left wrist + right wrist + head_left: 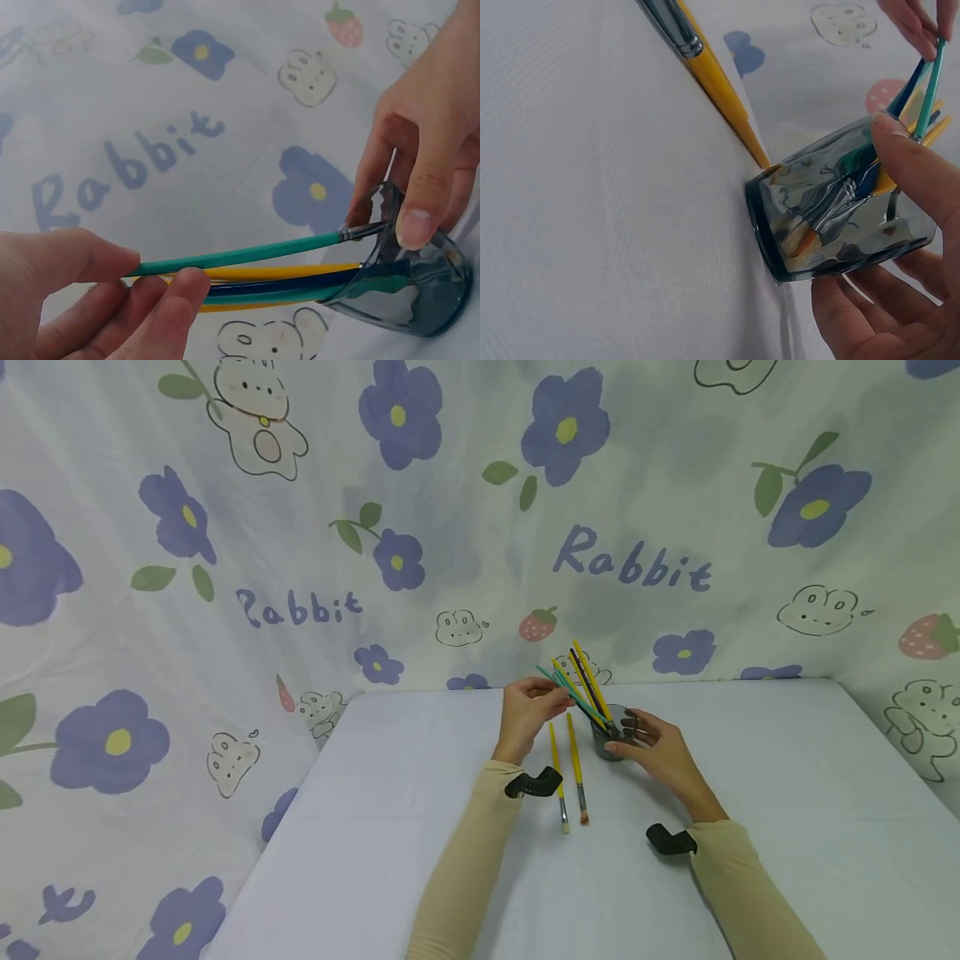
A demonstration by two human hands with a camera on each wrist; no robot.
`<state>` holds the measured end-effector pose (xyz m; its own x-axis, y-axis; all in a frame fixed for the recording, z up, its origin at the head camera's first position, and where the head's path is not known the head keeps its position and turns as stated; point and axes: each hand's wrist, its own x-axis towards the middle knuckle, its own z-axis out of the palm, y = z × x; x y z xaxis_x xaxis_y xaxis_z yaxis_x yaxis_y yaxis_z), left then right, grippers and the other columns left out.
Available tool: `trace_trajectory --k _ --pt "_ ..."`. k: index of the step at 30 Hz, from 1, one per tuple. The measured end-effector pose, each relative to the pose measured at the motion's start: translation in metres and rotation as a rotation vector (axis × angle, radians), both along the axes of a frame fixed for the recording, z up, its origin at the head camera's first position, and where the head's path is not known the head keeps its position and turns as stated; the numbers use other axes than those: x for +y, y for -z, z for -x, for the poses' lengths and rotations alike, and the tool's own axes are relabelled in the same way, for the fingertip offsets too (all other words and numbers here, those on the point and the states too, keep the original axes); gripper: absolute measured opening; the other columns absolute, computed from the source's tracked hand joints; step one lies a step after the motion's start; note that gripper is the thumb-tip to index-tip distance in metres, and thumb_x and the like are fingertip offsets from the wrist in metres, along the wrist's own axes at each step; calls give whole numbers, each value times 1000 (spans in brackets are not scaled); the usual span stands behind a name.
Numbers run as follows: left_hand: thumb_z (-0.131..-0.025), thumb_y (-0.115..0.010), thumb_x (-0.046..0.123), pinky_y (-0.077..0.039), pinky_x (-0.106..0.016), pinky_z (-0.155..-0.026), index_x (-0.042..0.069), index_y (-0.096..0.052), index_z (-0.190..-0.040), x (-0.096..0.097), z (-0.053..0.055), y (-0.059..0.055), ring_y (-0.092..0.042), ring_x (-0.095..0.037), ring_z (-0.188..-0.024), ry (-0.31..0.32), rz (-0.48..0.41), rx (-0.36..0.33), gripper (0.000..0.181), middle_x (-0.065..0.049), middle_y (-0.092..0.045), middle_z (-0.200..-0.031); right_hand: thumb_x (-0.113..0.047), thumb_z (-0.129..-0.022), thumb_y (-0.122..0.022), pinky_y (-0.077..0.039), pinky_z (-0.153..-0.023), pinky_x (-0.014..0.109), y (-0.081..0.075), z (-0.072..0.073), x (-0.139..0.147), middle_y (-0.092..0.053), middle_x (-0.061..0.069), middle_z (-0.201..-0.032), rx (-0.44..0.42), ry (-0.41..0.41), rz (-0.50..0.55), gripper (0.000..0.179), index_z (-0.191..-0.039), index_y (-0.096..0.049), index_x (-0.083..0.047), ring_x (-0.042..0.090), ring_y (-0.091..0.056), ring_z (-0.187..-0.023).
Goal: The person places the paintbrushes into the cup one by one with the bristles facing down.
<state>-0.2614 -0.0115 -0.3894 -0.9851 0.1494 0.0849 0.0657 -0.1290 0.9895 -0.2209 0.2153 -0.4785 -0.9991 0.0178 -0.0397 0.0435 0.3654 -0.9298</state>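
Observation:
My left hand (528,712) pinches the handle end of a teal paintbrush (247,253) between thumb and fingers. The metal ferrule of this brush is at the rim of a dark tinted glass (780,217). My right hand (667,758) grips that glass, thumb near the rim and fingers around the far side. Inside the glass stand several more paintbrushes with yellow, dark blue and teal handles, their bristles down, as the right wrist view shows through the wall. Left of the glass, two yellow paintbrushes (576,760) lie on the table, bristles toward me.
A white-covered table (375,827) extends around the hands. Behind it and at the sides hangs a white curtain (465,560) printed with purple flowers, rabbits and strawberries. Each sleeve has a black device (671,841) at the wrist.

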Motion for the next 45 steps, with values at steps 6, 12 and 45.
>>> trace_trajectory --k 6,12,45 --pt "-91 -74 0 -66 -35 -84 -5 -70 -102 4 -2 0 -76 -12 -74 1 16 -6 14 -5 -71 -84 -44 -86 -84 -43 -119 56 -1 0 -1 -41 26 -161 -4 0 0 103 -164 -27 -8 46 -44 -148" --pt "-91 -75 0 -66 -33 -83 -5 -71 -101 2 -1 1 -77 -13 -75 -2 13 -3 13 -5 -71 -85 -46 -85 -84 -43 -119 56 0 0 -1 -41 25 -161 -5 -2 1 104 -164 -28 -9 45 -44 -148" --pt "-90 -77 12 -66 -28 -71 2 -73 -100 -54 7 32 -75 -13 -70 -164 192 -149 15 -11 -78 -89 -50 -82 -86 -43 -119 55 -2 0 1 -41 25 -162 -18 6 -29 108 -164 -28 -9 44 -44 -148"
